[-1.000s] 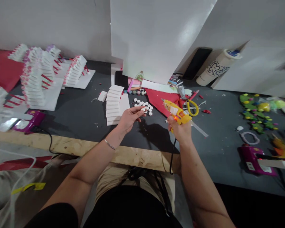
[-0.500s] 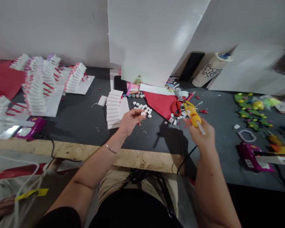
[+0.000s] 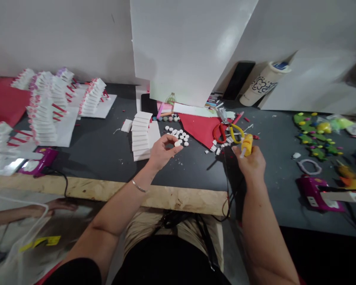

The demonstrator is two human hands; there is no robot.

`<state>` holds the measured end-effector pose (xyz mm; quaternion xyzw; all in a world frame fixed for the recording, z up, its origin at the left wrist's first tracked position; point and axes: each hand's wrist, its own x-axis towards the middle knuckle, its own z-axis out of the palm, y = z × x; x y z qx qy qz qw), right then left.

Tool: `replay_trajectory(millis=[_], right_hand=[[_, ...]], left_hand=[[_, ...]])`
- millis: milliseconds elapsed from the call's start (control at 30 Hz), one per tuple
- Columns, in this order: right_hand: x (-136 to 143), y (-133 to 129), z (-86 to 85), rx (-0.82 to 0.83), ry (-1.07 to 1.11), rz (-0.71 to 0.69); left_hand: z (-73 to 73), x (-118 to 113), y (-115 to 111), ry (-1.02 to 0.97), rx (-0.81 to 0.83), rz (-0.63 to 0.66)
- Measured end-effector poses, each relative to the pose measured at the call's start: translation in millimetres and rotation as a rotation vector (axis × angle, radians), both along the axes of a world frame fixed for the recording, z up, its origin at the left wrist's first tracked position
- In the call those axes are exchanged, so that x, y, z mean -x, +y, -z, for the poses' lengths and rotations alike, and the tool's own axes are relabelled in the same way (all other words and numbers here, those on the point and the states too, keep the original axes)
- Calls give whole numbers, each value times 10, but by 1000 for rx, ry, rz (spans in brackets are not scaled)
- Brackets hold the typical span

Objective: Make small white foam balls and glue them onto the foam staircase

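Between the thumb and index finger of my left hand point(image 3: 163, 152) is a small white disc point(image 3: 178, 143). Just beyond those fingertips lies a cluster of similar white discs point(image 3: 175, 132). To the left stands a stepped row of white foam strips point(image 3: 140, 136) on a white base. My right hand point(image 3: 253, 162) is closed around a yellow glue gun point(image 3: 247, 145), with a translucent stick poking out of it and a cord hanging below. Scissors point(image 3: 219, 133) with red and yellow handles lie just beyond it, on a red sheet point(image 3: 195, 126) edged by white scraps.
Finished-looking white stair models point(image 3: 43, 114) stand at the left. Purple power boxes point(image 3: 317, 194) with cords sit on both sides. A white tumbler point(image 3: 259, 85) and a dark phone point(image 3: 239, 80) lean at the back wall. Another person's arm point(image 3: 32, 211) shows at lower left.
My right hand has turned the glue gun, so its translucent stick now points down and left. My left hand still pinches the disc. The other person's arm has come further into view.
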<state>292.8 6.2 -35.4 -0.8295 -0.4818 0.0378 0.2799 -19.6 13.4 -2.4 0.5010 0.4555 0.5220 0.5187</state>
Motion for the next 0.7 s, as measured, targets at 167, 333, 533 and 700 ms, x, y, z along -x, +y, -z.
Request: replay_trajectory(millis=[167, 333, 533, 700], right_hand=[[-45, 5, 37, -11, -2, -7], [-43, 1, 20, -6, -22, -41], [-70, 14, 51, -33, -73, -66], [-196, 34, 181, -78, -76, -58]], left_hand=[[-73, -5, -35, 111, -93, -4], [-133, -27, -68, 188, -155, -21], [-104, -26, -75, 266, -202, -15], [-23, -18, -52, 418, -358, -2]])
